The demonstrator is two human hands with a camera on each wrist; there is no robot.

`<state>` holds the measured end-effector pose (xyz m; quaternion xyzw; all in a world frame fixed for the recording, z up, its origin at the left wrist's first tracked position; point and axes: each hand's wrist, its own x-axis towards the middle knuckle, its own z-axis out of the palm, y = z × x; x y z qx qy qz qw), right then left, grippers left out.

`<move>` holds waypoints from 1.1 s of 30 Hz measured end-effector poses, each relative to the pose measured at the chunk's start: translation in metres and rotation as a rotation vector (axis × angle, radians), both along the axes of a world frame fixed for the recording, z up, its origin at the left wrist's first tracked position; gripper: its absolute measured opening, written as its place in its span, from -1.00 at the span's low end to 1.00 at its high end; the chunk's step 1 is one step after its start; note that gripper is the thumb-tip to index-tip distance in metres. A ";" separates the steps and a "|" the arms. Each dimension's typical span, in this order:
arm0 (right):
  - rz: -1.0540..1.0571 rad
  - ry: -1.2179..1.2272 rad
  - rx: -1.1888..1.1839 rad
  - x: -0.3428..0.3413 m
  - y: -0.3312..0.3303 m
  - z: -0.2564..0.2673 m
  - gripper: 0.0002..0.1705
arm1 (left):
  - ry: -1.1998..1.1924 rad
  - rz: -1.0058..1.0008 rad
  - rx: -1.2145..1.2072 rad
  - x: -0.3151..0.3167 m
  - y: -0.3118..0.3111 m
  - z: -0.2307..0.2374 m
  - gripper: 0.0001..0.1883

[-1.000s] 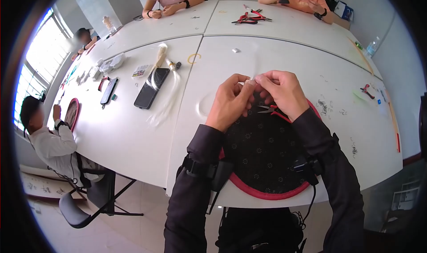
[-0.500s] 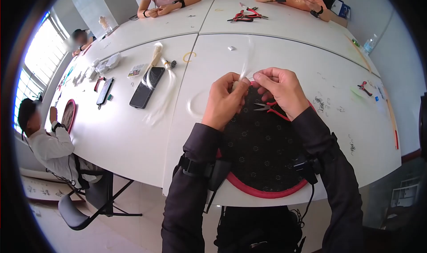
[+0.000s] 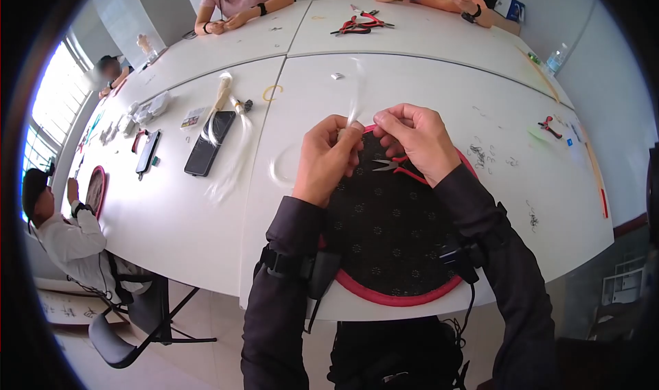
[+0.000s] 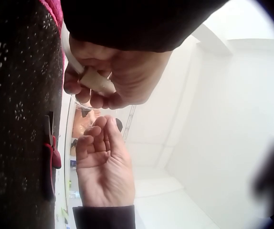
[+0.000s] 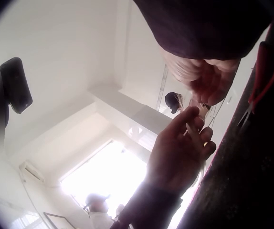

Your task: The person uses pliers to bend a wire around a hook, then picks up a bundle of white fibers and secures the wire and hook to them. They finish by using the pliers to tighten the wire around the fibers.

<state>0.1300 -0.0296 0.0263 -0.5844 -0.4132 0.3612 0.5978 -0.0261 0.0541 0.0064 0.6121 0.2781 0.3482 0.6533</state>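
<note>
My left hand [image 3: 322, 160] grips a bundle of long white fibres [image 3: 354, 105], which fans upward from between its thumb and fingers. A beige wrapped piece [image 4: 97, 81] at the bundle's end shows inside that hand in the left wrist view. Beside it, my right hand [image 3: 419, 139] brings thumb and forefinger together, with fine strands [image 4: 82, 104] running from the bundle toward its fingertips. Both hands are above the far edge of a round black mat [image 3: 384, 232] with a red rim. Red-handled pliers [image 3: 405, 171] lie on the mat below the right hand.
Left on the white table [image 3: 165, 218] are a black phone [image 3: 202, 157], white fibre bundles [image 3: 240, 150] and a smaller device [image 3: 148, 153]. Several red pliers [image 3: 360, 25] lie farther back. Dark curly scraps [image 3: 478, 157] and small pliers [image 3: 549, 127] are at right. Other people sit around the table.
The hands were together at the fibres and have moved slightly apart, the left hand drawing leftward with the bundle. The head view has shifted, so the table appears farther left.
</note>
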 end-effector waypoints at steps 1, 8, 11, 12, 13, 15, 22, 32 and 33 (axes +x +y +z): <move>-0.004 -0.002 0.007 0.000 0.000 0.000 -0.73 | -0.013 0.004 -0.019 0.000 0.000 0.000 -0.77; -0.081 -0.002 0.022 -0.001 -0.003 0.002 -0.72 | -0.057 0.022 -0.093 -0.001 0.000 0.002 -0.79; -0.182 -0.011 0.080 0.003 -0.003 0.000 -0.73 | 0.012 0.002 -0.086 -0.004 0.003 0.002 -0.80; -0.222 -0.017 0.103 0.005 -0.003 0.000 -0.73 | 0.021 0.006 -0.063 -0.004 0.003 0.002 -0.80; -0.259 -0.026 0.120 0.008 -0.005 0.001 -0.73 | 0.031 0.011 -0.040 -0.005 0.003 0.002 -0.80; -0.332 0.009 0.163 0.016 -0.009 0.003 -0.73 | 0.057 0.031 0.002 -0.006 0.003 0.003 -0.79; -0.518 0.178 0.334 0.053 -0.035 0.013 -0.79 | 0.172 0.217 0.260 -0.016 0.025 -0.007 -0.71; -0.447 0.205 0.375 0.096 -0.077 0.014 -0.76 | 0.623 0.639 0.712 -0.031 0.099 -0.009 -0.70; -0.427 0.200 0.370 0.096 -0.080 0.012 -0.76 | 0.646 0.610 0.728 -0.032 0.106 -0.015 -0.69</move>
